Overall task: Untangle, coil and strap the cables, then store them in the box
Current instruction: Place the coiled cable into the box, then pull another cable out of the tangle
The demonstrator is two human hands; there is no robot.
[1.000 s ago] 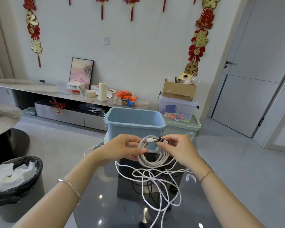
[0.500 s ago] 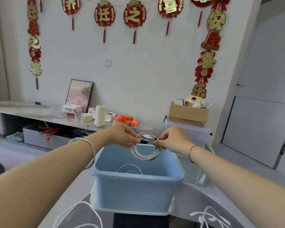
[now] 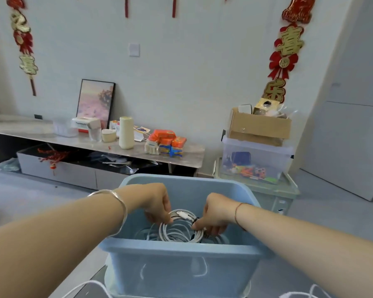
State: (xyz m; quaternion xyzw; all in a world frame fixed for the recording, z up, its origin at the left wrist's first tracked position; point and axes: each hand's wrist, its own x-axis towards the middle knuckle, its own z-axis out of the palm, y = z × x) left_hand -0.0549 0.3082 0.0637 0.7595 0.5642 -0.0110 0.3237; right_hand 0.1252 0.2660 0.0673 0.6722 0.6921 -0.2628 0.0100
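Inside blue box (image 3: 181, 247), left hand (image 3: 157, 203) and right hand (image 3: 215, 214) tight around coiled cable (image 3: 167, 231) (banner (image 3: 289, 41): 喜乐)

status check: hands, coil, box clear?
Left hand and right hand both gripping the coiled white cable, one each side. Coil down inside the light-blue plastic box, not yet released. Loose white cable beneath it; nothing blocking.
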